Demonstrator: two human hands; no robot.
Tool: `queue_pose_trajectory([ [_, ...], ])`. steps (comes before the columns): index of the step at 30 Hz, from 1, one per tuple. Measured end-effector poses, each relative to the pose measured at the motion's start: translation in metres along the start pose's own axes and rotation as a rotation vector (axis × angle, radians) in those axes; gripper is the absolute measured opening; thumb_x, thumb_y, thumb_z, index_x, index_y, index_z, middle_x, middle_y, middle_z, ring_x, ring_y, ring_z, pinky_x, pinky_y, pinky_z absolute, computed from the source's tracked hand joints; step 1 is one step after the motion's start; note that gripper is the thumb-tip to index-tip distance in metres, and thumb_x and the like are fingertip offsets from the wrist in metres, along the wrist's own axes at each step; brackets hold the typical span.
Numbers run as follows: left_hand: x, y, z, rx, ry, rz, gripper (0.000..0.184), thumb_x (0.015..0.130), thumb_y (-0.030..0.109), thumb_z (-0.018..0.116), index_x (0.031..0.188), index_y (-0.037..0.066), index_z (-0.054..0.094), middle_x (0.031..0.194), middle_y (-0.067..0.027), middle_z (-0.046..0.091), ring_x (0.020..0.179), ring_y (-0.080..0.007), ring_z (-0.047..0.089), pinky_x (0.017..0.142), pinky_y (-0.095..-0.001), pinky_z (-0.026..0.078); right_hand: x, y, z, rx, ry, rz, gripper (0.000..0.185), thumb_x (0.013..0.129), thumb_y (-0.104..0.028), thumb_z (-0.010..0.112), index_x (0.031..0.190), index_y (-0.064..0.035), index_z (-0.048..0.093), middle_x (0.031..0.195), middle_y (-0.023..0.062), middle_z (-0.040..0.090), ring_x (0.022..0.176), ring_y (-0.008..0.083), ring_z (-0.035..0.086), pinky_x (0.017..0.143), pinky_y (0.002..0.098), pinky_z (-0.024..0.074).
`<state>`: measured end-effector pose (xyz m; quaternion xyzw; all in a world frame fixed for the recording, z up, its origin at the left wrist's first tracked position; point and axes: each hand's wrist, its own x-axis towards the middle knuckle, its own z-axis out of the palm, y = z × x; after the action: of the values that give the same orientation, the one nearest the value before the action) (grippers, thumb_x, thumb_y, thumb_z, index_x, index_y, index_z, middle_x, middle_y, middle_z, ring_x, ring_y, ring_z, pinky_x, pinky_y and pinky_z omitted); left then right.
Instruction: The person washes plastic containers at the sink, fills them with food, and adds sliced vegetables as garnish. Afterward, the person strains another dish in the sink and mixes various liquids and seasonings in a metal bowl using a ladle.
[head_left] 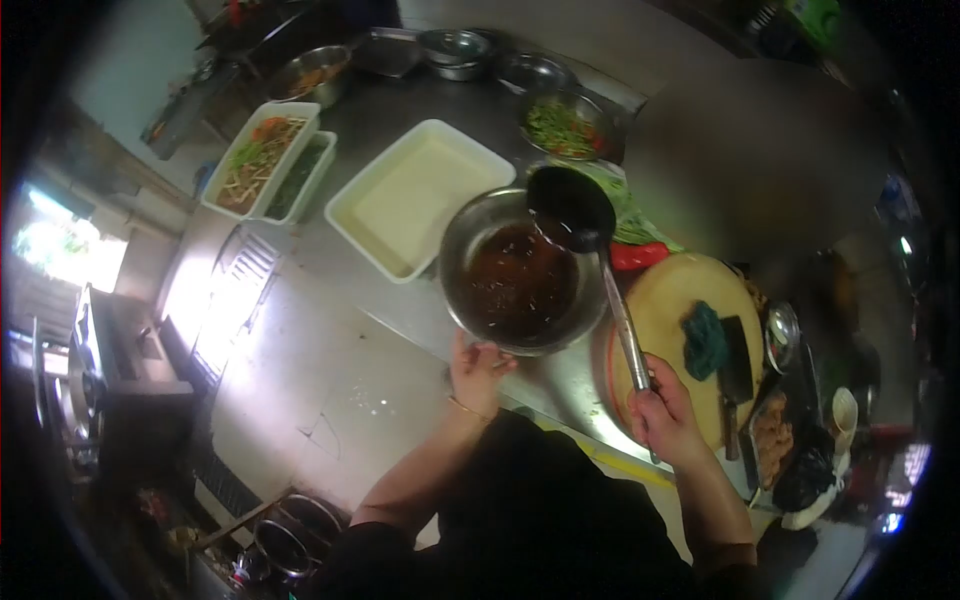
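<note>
A round metal bowl [455, 295] with dark brown liquid [520, 280] in it is at the counter's near edge. My left hand [478, 375] is at its near rim, fingers curled against the metal. In my right hand [663, 412] is the handle of a long metal ladle [622, 318]. The ladle's dark, wet-looking head is over the bowl's right side, tilted. Just left of the bowl is a white rectangular tray [395, 215]. Close to my right hand lies a round chopping board [660, 300], bearing a dark green cloth [705, 340] and a cleaver [735, 365].
White containers of cut vegetables [262, 160] are at the back left. Behind the bowl are a bowl of chopped greens [563, 128] and a red pepper [640, 256]. A tray of brownish meat [773, 440] is right of the board. A blurred patch hides the upper right.
</note>
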<state>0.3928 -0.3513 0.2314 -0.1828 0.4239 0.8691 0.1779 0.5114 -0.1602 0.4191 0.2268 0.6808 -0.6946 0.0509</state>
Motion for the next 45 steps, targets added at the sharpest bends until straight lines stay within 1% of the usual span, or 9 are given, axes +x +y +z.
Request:
queue_pose_trajectory([
  [5, 0.000, 0.003, 0.000, 0.006, -0.041, 0.014, 0.061, 0.093, 0.004, 0.054, 0.145, 0.015, 0.025, 0.093, -0.0058, 0.054, 0.077, -0.0177, 0.060, 0.067, -0.0339, 0.056, -0.011, -0.008, 0.001, -0.435, 0.100, -0.299, 0.034, 0.093, -0.008, 0.047, 0.127, -0.0026, 0.044, 0.083, 0.0086, 0.059, 0.063, 0.0172, 0.057, 0.059, 0.0305, 0.0475],
  [8, 0.000, 0.004, 0.000, 0.023, -0.066, 0.025, 0.061, 0.092, 0.004, 0.054, 0.145, 0.016, 0.025, 0.095, -0.0049, 0.054, 0.078, -0.0170, 0.059, 0.069, -0.0337, 0.056, -0.002, -0.016, 0.006, -0.756, 0.184, -0.263, 0.033, 0.093, -0.010, 0.051, 0.125, -0.0035, 0.046, 0.085, 0.0184, 0.063, 0.071, 0.0320, 0.065, 0.065, 0.0367, 0.0513],
  [12, -0.003, 0.007, 0.003, 0.039, -0.058, 0.022, 0.060, 0.092, 0.005, 0.054, 0.144, 0.020, 0.026, 0.096, -0.0041, 0.053, 0.079, -0.0167, 0.059, 0.070, -0.0341, 0.054, 0.041, 0.025, -0.009, -0.951, 0.227, -0.327, 0.038, 0.090, -0.016, 0.055, 0.125, -0.0041, 0.047, 0.089, 0.0249, 0.063, 0.076, 0.0418, 0.063, 0.068, 0.0468, 0.0511],
  [15, -0.002, 0.007, 0.002, 0.049, -0.059, 0.020, 0.061, 0.094, 0.007, 0.054, 0.145, 0.020, 0.024, 0.098, -0.0039, 0.054, 0.079, -0.0164, 0.059, 0.070, -0.0337, 0.054, 0.058, 0.046, -0.014, -1.031, 0.246, -0.226, 0.036, 0.090, -0.013, 0.052, 0.125, -0.0028, 0.047, 0.096, 0.0267, 0.063, 0.076, 0.0419, 0.064, 0.068, 0.0455, 0.0513],
  [19, -0.001, 0.006, 0.000, 0.051, -0.064, 0.012, 0.061, 0.094, 0.006, 0.054, 0.146, 0.020, 0.024, 0.097, -0.0036, 0.054, 0.079, -0.0163, 0.060, 0.070, -0.0336, 0.055, 0.067, 0.099, -0.022, -0.408, 0.105, 0.029, 0.041, 0.091, -0.011, 0.046, 0.131, -0.0024, 0.042, 0.088, 0.0208, 0.061, 0.058, 0.0312, 0.060, 0.054, 0.0401, 0.0482],
  [22, -0.001, 0.005, 0.000, 0.057, -0.065, 0.028, 0.060, 0.094, 0.006, 0.053, 0.145, 0.020, 0.026, 0.097, -0.0037, 0.054, 0.079, -0.0162, 0.060, 0.070, -0.0338, 0.055, 0.054, 0.073, -0.003, 0.177, 0.018, 0.390, 0.050, 0.091, -0.010, 0.044, 0.140, -0.0062, 0.034, 0.075, 0.0076, 0.051, 0.046, 0.0148, 0.044, 0.041, 0.0307, 0.0373],
  [25, -0.001, 0.004, 0.000, 0.051, -0.053, 0.032, 0.059, 0.094, 0.006, 0.053, 0.145, 0.019, 0.027, 0.097, -0.0041, 0.054, 0.079, -0.0162, 0.060, 0.070, -0.0336, 0.055, 0.045, 0.061, 0.015, 0.331, 0.090, 0.538, 0.049, 0.091, -0.010, 0.046, 0.139, -0.0074, 0.036, 0.078, 0.0083, 0.052, 0.045, 0.0146, 0.043, 0.040, 0.0297, 0.0349],
  [35, -0.002, 0.005, 0.001, 0.029, -0.048, 0.023, 0.061, 0.093, 0.004, 0.053, 0.145, 0.018, 0.025, 0.097, -0.0059, 0.054, 0.080, -0.0167, 0.060, 0.068, -0.0333, 0.057, 0.047, 0.077, 0.011, 0.976, -0.360, 0.678, 0.027, 0.095, -0.012, 0.042, 0.120, -0.0134, 0.050, 0.073, 0.0009, 0.048, 0.043, 0.0062, 0.036, 0.037, 0.0215, 0.0271],
  [45, -0.007, 0.011, -0.003, 0.143, 0.016, -0.022, 0.066, 0.091, 0.007, 0.059, 0.146, 0.016, 0.023, 0.097, -0.0048, 0.054, 0.082, -0.0170, 0.060, 0.070, -0.0336, 0.056, 0.017, 0.029, 0.003, 0.396, -0.034, 0.371, 0.038, 0.091, -0.007, 0.041, 0.129, -0.0069, 0.042, 0.074, 0.0045, 0.052, 0.042, 0.0106, 0.041, 0.037, 0.0250, 0.0337],
])
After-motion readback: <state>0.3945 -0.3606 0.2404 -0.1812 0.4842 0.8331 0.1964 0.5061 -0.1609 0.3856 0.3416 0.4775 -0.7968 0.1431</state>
